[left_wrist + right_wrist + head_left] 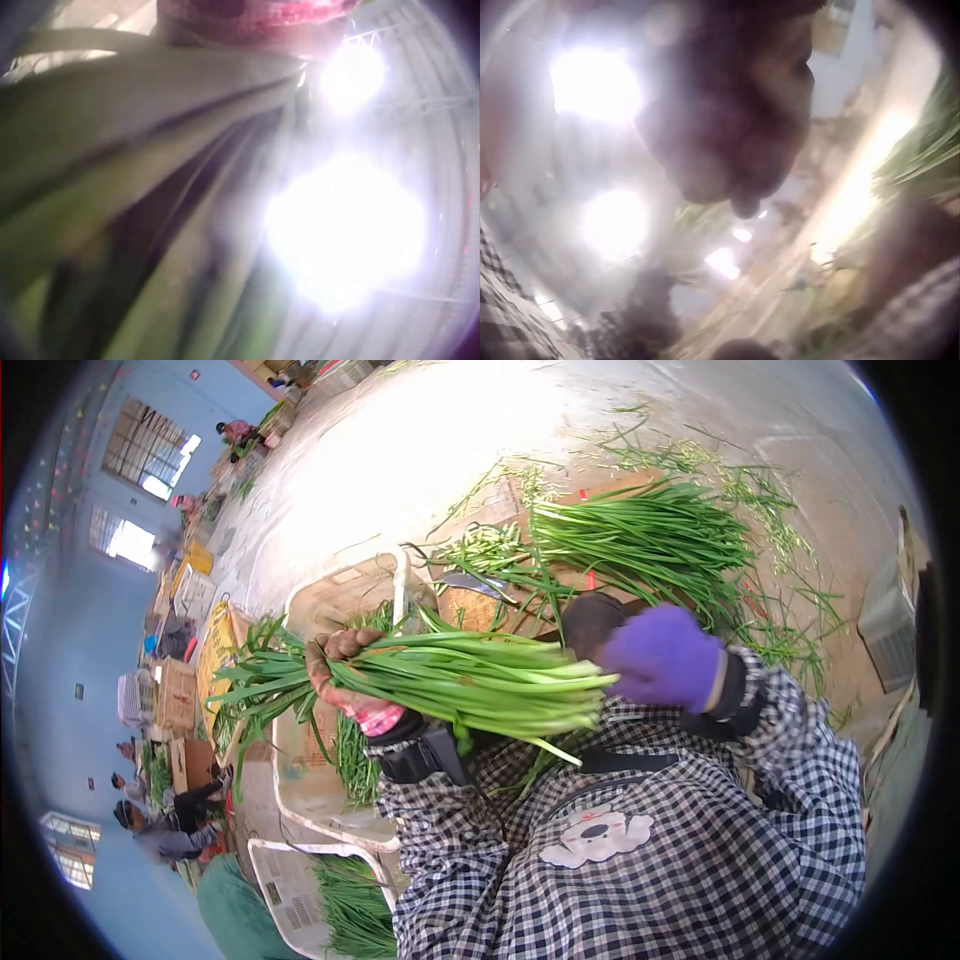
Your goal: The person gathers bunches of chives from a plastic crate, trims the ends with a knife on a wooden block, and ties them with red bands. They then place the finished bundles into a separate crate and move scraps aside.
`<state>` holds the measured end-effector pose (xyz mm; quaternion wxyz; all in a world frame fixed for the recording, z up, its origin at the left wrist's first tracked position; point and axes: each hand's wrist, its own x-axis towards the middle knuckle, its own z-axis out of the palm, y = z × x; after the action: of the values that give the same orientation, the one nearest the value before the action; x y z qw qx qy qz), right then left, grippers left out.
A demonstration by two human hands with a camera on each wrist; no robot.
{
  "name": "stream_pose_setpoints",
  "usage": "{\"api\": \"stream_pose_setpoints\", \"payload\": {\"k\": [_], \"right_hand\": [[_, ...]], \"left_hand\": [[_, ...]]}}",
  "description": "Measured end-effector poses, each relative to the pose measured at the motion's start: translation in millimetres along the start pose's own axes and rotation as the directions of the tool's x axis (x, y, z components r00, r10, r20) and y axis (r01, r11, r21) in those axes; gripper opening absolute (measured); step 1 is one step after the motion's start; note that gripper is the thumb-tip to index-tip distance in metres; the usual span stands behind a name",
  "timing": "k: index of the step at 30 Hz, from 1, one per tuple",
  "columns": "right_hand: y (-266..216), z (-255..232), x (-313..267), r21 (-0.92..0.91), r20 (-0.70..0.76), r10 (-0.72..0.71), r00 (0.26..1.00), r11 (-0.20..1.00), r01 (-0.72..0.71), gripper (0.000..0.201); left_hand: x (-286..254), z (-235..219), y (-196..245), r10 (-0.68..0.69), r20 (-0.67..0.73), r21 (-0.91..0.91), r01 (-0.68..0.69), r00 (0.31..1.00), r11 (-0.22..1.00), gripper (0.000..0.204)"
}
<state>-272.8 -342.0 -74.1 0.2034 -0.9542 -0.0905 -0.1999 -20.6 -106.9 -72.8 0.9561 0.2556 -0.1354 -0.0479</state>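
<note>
In the head view my left hand (342, 665), its fingers dirty, grips a bunch of garlic chives (470, 675) round its leafy part. The pale stem ends point right and the leaves fan out left. Blurred broad leaves (112, 165) fill much of the left wrist view below a pink cuff (262, 13). My right hand (660, 658), in a purple glove, is blurred just beyond the stem ends. It is a dark rounded shape in the right wrist view, its finger pose hidden by blur. A larger pile of chives (640, 540) lies on a low board ahead.
A curved blade (478, 586) lies beside the pile among loose trimmings (490, 545). Left of me stand a white plastic crate (300, 760) with chives inside and a second crate (290, 890). Scraps litter the floor (790, 590). Other people (165, 825) sit along the far wall.
</note>
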Motion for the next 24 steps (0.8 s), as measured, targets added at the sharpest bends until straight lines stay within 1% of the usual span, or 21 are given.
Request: {"api": "stream_pose_setpoints", "payload": {"k": [1, 2, 3, 4, 5, 6, 7, 8, 9, 10, 12, 13, 14, 15, 17, 19, 20, 21, 22, 23, 24], "right_hand": [[9.5, -4.1, -21.1, 0.021, -0.011, 0.119, 0.993, 0.993, -0.119, 0.012], [26.1, -6.4, -50.5, 0.031, -0.012, 0.308, 0.951, 0.951, -0.308, 0.014], [39.6, -7.4, -72.6, 0.042, -0.016, 0.485, 0.874, 0.874, -0.484, 0.016], [38.1, -12.5, -80.6, 0.253, 0.066, 0.691, 0.720, 0.687, -0.681, 0.013], [33.7, -21.0, -87.3, 0.424, 0.198, 0.829, 0.523, 0.408, -0.808, 0.012], [32.1, -27.5, -93.5, 0.430, 0.191, 0.829, 0.526, 0.411, -0.804, 0.012], [31.0, -33.6, -98.7, 0.089, 0.300, 0.733, 0.610, 0.615, -0.783, 0.018], [30.5, -38.5, -101.1, -0.240, 0.435, 0.643, 0.630, 0.758, -0.607, 0.026], [30.6, -42.2, -99.8, -0.479, 0.526, 0.770, 0.361, 0.619, -0.622, 0.035], [28.1, -48.8, -95.0, -0.476, 0.521, 0.768, 0.374, 0.624, -0.620, 0.035], [20.6, -59.0, -81.9, -0.626, 0.603, 0.787, 0.135, 0.571, -0.531, 0.051], [16.5, -53.6, -75.3, -0.400, 0.464, 0.655, 0.596, 0.756, -0.519, 0.054], [8.9, -44.7, -66.0, -0.210, 0.161, 0.407, 0.899, 0.904, -0.372, 0.058], [1.2, -40.5, -30.6, -0.052, 0.048, 0.248, 0.967, 0.968, -0.246, 0.067], [-20.2, -25.6, 27.0, 0.015, -0.179, 0.079, 0.981, 0.997, -0.078, 0.063], [-31.8, 1.5, 67.5, -0.116, -0.354, -0.151, 0.923, 0.986, 0.117, 0.053], [-36.7, 1.2, 79.1, -0.118, -0.366, -0.145, 0.919, 0.987, 0.109, 0.053], [-41.4, 2.7, 86.7, -0.185, -0.114, -0.126, 0.985, 0.977, 0.103, 0.045], [-42.7, 3.5, 90.4, -0.250, 0.149, -0.089, 0.985, 0.960, 0.125, 0.038], [-36.2, 4.7, 84.9, -0.248, 0.152, -0.096, 0.984, 0.960, 0.132, 0.038], [-23.8, 7.3, 70.1, -0.113, 0.039, -0.166, 0.985, 0.979, 0.170, 0.033]], "left_hand": [[-0.4, -5.9, 9.5, 0.016, -0.007, -0.008, -0.016, 1.000, 1.000, 0.029], [2.3, -14.0, 25.2, -0.080, -0.006, -0.068, 0.079, 0.997, 0.995, 0.025], [10.7, -21.2, 39.8, -0.174, 0.007, -0.127, 0.173, 0.985, 0.977, 0.024], [32.9, -53.4, 42.3, 0.113, -0.124, -0.076, -0.123, 0.986, 0.989, 0.024], [32.7, -50.5, 44.2, 0.120, -0.121, -0.081, -0.130, 0.985, 0.988, 0.024], [30.1, -40.3, 46.9, 0.125, -0.128, -0.059, -0.134, 0.984, 0.989, 0.025], [28.1, -28.3, 49.1, 0.130, -0.130, -0.038, -0.136, 0.983, 0.990, 0.025], [20.2, -9.4, 48.6, 0.092, -0.090, -0.028, -0.095, 0.992, 0.995, 0.025], [6.8, 18.0, 41.6, 0.264, -0.179, 0.213, -0.225, 0.948, 0.951, 0.025], [5.9, 21.0, 39.3, 0.323, -0.174, 0.262, -0.273, 0.930, 0.926, 0.026], [4.4, 21.7, 35.4, 0.389, -0.167, 0.311, -0.326, 0.906, 0.893, 0.028], [5.4, 19.3, 29.7, 0.379, -0.108, 0.340, -0.324, 0.919, 0.883, 0.024], [5.2, 17.7, 23.3, 0.359, -0.048, 0.368, -0.317, 0.932, 0.874, 0.021], [4.1, 17.8, 18.0, 0.345, -0.038, 0.364, -0.309, 0.938, 0.879, 0.021], [0.9, 22.0, 8.6, 0.113, -0.121, 0.054, -0.107, 0.986, 0.993, 0.031], [-11.1, 42.6, 0.6, 0.108, -0.094, 0.117, -0.097, 0.990, 0.988, 0.031], [-17.1, 53.8, -2.1, 0.131, -0.132, 0.174, -0.107, 0.982, 0.979, 0.031], [-22.6, 56.9, -2.5, 0.156, -0.181, 0.236, -0.112, 0.971, 0.965, 0.031], [-19.5, 51.0, -0.2, 0.211, -0.161, 0.293, -0.158, 0.964, 0.943, 0.031], [-16.7, 45.2, 9.1, 0.218, -0.165, 0.295, -0.163, 0.962, 0.942, 0.031], [-15.3, 36.6, 24.8, 0.108, -0.176, 0.228, -0.066, 0.978, 0.971, 0.030]]}}
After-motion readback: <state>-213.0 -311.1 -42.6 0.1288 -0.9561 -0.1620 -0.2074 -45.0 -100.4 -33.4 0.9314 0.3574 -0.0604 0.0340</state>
